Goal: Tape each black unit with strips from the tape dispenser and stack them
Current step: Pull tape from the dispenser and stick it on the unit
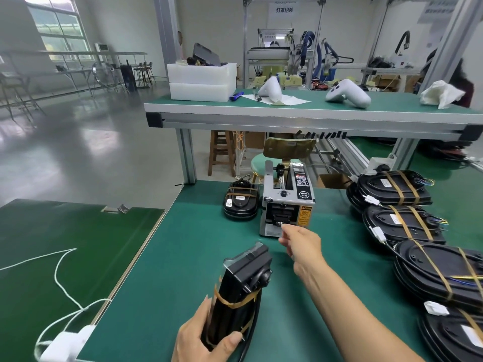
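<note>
We see a green-matted workbench (pixel 183 257) bearing the tape dispenser (pixel 287 205), a taped black unit (pixel 241 203) just left of it, and stacked taped units (pixel 407 223) along the right.

Left hand (pixel 202 338) round black unit (pixel 241 286)

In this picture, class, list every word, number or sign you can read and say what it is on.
"灯罩组装": white sign hanging at the back.
Orange warning label on the tape dispenser: too small to read.
Round badge on the dispenser: blurred.
White stickers on the black units: unreadable.
</note>
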The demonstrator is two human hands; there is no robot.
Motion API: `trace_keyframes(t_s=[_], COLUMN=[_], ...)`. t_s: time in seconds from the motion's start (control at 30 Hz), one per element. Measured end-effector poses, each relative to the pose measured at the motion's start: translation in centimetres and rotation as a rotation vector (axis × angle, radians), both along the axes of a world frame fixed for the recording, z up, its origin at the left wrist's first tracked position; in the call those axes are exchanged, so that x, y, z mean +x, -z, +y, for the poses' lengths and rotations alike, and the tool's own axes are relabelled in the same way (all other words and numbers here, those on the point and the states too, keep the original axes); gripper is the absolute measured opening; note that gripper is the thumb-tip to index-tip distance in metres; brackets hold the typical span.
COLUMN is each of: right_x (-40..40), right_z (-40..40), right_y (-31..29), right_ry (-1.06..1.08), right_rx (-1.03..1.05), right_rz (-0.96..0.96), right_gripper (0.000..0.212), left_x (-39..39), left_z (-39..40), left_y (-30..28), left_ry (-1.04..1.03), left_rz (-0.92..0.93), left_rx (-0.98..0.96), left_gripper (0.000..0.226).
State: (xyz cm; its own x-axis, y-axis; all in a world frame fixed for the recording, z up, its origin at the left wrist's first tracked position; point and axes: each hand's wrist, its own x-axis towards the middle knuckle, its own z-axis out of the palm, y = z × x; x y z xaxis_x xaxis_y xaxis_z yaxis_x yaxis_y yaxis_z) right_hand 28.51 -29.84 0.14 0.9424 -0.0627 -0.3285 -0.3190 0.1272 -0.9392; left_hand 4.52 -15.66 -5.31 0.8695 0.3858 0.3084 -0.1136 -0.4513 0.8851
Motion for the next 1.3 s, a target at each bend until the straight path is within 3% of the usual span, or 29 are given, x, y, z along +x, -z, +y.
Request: trace_keyframes(t_s=[0.13, 0.3, 0.77, 0.97, 1.3], right_x=[-5.0, -9.5, -10.5, -10.7, -10.5], right_z=[-2.9, -3.4, -2.5, -2.3, -2.2], right_y=[-2.4, -5.4, -5.2, -5.3, -4.8], right_ry=[-0.304, -0.527, -0.514, -0.497, -0.476], right_rx=[0.148, 0.103, 0.05, 0.052, 0.054], right_rz=[-0.113, -0.169, -0.227, -0.227, -0.23], right_gripper=[0.007, 0.011, 0.025, 0.012, 0.027], left_x=[0.1, -0.1, -0.1, -0.2, -0.2], left_z=[0.3, 0.5, 0.8, 0.6, 0.6], left_y=[0.3, 0.7, 1.1, 0.8, 0.9], left_ry=[0.014, 0.022, 0.035, 0.045, 0.035], left_rz=[-0.022, -0.003, -0.008, -0.046, -0.059], left_rx=[0.04, 0.055, 0.013, 0.041, 0.033], left_gripper=[0.06, 0.057, 0.062, 0.053, 0.059])
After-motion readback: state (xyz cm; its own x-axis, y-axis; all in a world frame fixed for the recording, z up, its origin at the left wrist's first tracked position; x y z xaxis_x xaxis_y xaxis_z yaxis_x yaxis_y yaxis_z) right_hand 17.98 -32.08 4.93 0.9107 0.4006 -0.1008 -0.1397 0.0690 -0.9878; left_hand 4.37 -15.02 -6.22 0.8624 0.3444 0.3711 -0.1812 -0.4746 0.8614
